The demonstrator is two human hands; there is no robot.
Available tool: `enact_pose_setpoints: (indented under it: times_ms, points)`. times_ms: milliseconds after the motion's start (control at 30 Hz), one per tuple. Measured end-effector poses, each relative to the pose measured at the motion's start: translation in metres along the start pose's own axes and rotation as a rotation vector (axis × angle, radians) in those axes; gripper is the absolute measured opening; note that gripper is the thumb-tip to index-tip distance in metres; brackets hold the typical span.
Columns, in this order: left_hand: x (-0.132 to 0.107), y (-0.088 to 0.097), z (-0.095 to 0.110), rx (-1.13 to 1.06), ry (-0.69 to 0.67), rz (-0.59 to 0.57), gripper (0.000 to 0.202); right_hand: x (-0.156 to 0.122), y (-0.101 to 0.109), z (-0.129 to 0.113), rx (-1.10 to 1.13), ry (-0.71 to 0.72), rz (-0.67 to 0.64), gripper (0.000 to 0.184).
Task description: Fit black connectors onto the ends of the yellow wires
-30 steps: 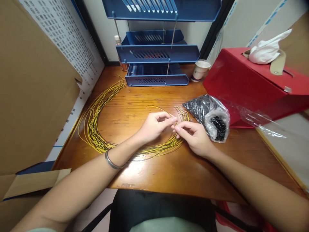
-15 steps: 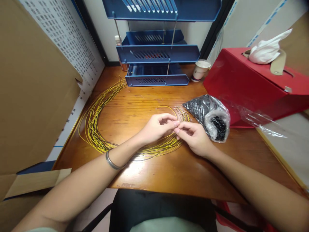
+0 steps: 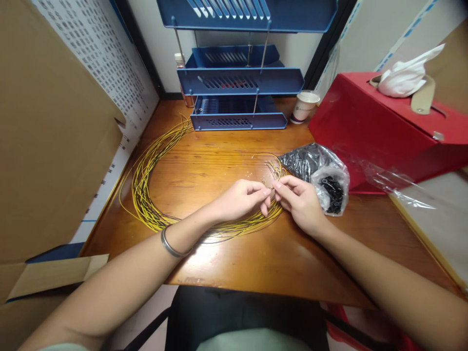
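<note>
A loose bundle of yellow and black wires (image 3: 141, 185) curves across the wooden table, its stripped-looking ends (image 3: 273, 168) lying just beyond my hands. My left hand (image 3: 246, 199), a metal bangle on its wrist, pinches a wire end between thumb and forefinger. Close against it, my right hand (image 3: 298, 200) is closed in a pinch on a wire too; one yellow wire arcs up and left from there. Whether both pinch the same wire, I cannot tell, since the fingertips hide it. Right of my right hand lies a clear plastic bag (image 3: 318, 168) of small black parts.
Blue stacked trays (image 3: 239, 122) stand at the back with a paper cup (image 3: 305, 107) beside them. A red box (image 3: 369, 131) with tissue on top stands at the right. Cardboard (image 3: 54, 136) rises along the left. Tiny pale bits (image 3: 248, 174) lie on the tabletop.
My fingertips have drawn slightly apart, the right hand shifting a little right and up. The looped yellow wire has swung to the right.
</note>
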State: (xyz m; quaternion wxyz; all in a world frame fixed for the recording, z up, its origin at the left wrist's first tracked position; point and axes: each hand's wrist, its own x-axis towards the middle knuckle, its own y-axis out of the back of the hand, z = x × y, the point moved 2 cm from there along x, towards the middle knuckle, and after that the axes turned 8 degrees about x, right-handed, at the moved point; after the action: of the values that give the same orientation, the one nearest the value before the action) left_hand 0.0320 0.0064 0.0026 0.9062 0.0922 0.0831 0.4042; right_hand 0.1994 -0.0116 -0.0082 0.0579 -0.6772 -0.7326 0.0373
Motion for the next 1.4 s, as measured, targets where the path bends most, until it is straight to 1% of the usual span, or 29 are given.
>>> enact_pose_setpoints:
  times_ms: [133,200,267,367,467,567,733,833,900,1000,1100,1300,1400]
  points:
    - [0.000,0.000,0.001,0.022,0.042,-0.023,0.039,0.005,0.003,0.002,0.137,-0.018,0.143,0.040]
    - [0.000,-0.001,0.001,0.031,0.057,-0.030,0.040,0.007,0.005,0.004,0.179,-0.022,0.181,0.038]
    - [0.000,-0.002,0.000,0.017,0.067,-0.022,0.042,0.008,0.006,0.005,0.188,-0.027,0.185,0.037]
    - [0.000,-0.002,-0.003,0.013,0.046,0.006,0.047,0.006,0.006,0.004,0.138,-0.006,0.140,0.033]
    - [0.001,-0.001,-0.006,0.039,0.009,0.024,0.051,0.003,0.004,0.002,0.020,0.037,0.041,0.031]
    - [0.001,-0.001,-0.006,0.026,-0.007,0.025,0.049,0.001,0.004,-0.001,-0.071,0.066,-0.034,0.032]
    - [0.001,-0.002,-0.002,-0.067,-0.022,0.025,0.042,0.002,0.006,-0.004,-0.122,0.102,-0.047,0.030]
    - [0.001,-0.002,-0.001,-0.103,-0.015,0.004,0.042,0.003,0.006,-0.002,-0.133,0.083,-0.065,0.032]
    - [0.001,-0.002,-0.001,-0.092,0.007,0.000,0.043,0.003,0.006,0.001,-0.097,0.064,-0.020,0.032]
    - [0.000,-0.002,0.001,-0.027,0.043,0.001,0.044,0.005,0.009,0.005,0.007,0.061,0.119,0.032]
    - [-0.002,-0.001,0.004,-0.002,0.060,0.002,0.046,0.007,0.009,0.006,0.091,0.072,0.206,0.033]
    - [-0.003,0.000,0.006,0.068,0.042,-0.017,0.049,0.011,0.012,-0.002,0.187,0.088,0.307,0.032]
    - [-0.002,0.000,0.006,0.093,0.028,-0.017,0.049,0.013,0.014,-0.001,0.195,0.042,0.283,0.033]
